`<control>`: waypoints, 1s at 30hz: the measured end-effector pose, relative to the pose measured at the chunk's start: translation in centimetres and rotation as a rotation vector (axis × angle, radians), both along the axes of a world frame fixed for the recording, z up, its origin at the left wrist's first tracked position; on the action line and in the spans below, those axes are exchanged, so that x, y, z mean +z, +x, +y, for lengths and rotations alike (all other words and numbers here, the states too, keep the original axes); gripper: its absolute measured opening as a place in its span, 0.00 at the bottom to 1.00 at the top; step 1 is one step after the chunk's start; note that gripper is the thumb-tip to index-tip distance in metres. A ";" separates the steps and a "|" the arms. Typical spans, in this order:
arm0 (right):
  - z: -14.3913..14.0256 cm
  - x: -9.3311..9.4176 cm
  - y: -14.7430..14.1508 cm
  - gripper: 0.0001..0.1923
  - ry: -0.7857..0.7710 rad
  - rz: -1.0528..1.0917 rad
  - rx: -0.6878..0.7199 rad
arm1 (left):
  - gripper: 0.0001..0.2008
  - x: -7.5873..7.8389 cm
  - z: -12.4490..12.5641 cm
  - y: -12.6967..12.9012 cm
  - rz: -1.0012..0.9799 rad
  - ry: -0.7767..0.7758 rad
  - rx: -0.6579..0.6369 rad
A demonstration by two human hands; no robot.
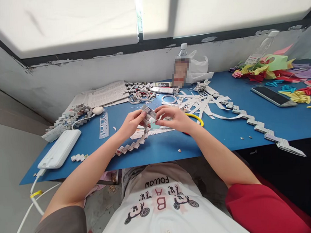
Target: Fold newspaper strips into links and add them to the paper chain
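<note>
In front of me, above the blue table, my left hand (134, 122) pinches the upper end of a zigzag chain (133, 145) folded from printed paper. The rest of the chain curves down under that hand onto the table. Closed around the right tip of the folded piece (150, 113) at the chain's top is my right hand (171, 117), thumb and fingers at its edge. Sheets of paper (161, 131) lie under my hands. Beside my right wrist are yellow-handled scissors (197, 119), partly hidden. Loose white paper strips (202, 106) are scattered behind them.
A clear ruler (103, 125), a white power bank (60, 148) with a cable and a coiled paper chain (76, 116) are on the left. Rightward lie another chain (259, 126), a phone (273, 96) and coloured paper (271, 66). A bottle (181, 66) stands behind.
</note>
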State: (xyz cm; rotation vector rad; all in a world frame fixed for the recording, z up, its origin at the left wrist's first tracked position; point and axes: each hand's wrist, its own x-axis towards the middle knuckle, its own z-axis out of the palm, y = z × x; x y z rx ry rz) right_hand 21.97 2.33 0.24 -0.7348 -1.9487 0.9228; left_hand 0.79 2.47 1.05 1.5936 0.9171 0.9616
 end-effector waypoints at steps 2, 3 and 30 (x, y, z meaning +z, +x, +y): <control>0.0 -0.3 -0.4 0.11 -0.079 0.028 -0.046 | 0.19 -0.1 -0.1 0.0 0.000 0.011 0.007; 0.0 -0.4 -0.6 0.13 -0.127 0.056 -0.059 | 0.19 -0.1 -0.1 0.0 0.002 0.020 0.014; -0.6 -0.8 -2.9 0.15 -0.228 0.251 -0.170 | 0.16 -0.6 0.0 1.0 -0.236 -0.177 0.191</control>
